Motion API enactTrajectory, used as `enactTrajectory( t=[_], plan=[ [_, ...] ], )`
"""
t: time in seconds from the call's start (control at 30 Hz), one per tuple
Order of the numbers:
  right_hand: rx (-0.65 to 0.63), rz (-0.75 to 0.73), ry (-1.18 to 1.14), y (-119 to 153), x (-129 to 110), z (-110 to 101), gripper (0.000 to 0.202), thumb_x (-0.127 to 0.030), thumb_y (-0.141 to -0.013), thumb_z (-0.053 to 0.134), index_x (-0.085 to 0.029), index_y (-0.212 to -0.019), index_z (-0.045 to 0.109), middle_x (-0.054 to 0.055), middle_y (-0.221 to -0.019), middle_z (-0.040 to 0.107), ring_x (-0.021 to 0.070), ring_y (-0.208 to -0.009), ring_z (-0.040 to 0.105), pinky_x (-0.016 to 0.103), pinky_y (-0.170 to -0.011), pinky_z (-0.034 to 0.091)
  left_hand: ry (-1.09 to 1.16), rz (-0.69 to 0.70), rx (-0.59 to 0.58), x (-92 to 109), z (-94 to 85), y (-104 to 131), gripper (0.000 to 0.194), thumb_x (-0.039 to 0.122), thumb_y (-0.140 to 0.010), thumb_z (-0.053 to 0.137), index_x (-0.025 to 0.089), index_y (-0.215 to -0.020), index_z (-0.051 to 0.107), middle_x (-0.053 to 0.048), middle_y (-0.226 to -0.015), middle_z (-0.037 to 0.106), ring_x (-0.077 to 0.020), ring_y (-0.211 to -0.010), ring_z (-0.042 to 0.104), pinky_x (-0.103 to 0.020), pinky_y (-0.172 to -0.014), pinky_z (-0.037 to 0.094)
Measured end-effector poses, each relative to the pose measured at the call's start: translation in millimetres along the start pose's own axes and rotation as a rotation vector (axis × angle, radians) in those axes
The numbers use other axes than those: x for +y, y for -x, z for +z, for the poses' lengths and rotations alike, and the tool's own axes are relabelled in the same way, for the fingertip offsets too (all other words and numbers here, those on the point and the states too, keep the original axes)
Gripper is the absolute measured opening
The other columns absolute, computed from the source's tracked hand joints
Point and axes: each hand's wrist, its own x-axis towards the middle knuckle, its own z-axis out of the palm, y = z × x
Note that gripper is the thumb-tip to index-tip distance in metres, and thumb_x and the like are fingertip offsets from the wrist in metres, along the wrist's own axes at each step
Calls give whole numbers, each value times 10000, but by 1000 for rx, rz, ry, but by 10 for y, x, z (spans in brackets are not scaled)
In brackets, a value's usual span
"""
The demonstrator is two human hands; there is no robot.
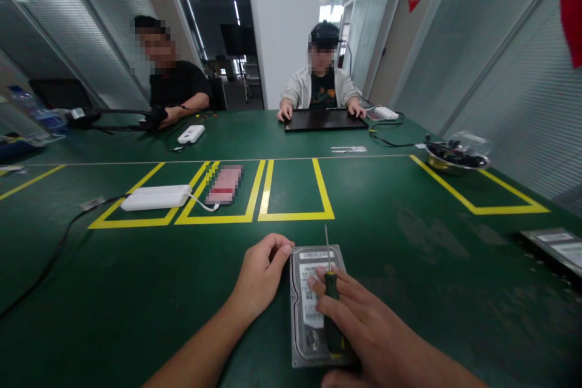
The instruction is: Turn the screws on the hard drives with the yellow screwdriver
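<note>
A silver hard drive with white labels lies flat on the green table in front of me. My left hand is beside its upper left corner, with the thumb and fingers pinched together there; what lies between them, if anything, is too small to make out. Over the drive's right side, my right hand holds a screwdriver with a dark green and yellow handle, its thin shaft pointing away from me. The fingers of that hand reach across the drive's label.
Yellow tape outlines areas on the table. At left are a white power bank and a pink-screened phone. Another drive and a metal bowl stand right. Two people sit across, one holding a black panel.
</note>
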Motion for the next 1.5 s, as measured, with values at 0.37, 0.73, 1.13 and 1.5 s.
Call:
enactTrajectory(
  t=[0.37, 0.73, 1.13, 1.5],
  plan=[
    [3, 0, -14, 43, 6, 83, 660, -477, -807, 716, -147, -1343, 520, 143, -1442, 477, 301, -1365, 414, 444, -1151, 374, 2, -16, -79, -19, -101, -98, 195, 332, -903, 560, 166, -870, 659, -17, -754, 652, -160, -671, 573, -245, -614, 427],
    [-22, -47, 27, -2, 17, 142, 561, -463, -866, 640, -135, -1314, 554, 183, -1413, 494, 327, -1338, 441, 490, -1127, 390, -13, -30, -88, -12, -87, -137, 164, 302, -864, 606, 169, -851, 702, -39, -784, 713, -183, -704, 637, -269, -642, 470],
    [-1, -80, 69, -2, 24, 193, 525, -502, -863, 635, -143, -1243, 585, 209, -1341, 548, 353, -1286, 495, 514, -1069, 440, -3, -37, -93, 5, -71, -133, 186, 323, -839, 626, 157, -852, 709, -41, -727, 698, -173, -643, 623, -264, -597, 477],
    [19, -115, 113, -5, 20, 194, 475, -496, -890, 605, -151, -1216, 583, 197, -1302, 580, 338, -1295, 491, 495, -1067, 450, -2, -23, -99, 42, -71, -109, 145, 297, -846, 621, 158, -812, 648, -17, -706, 650, -152, -628, 592, -247, -582, 466]
  ],
)
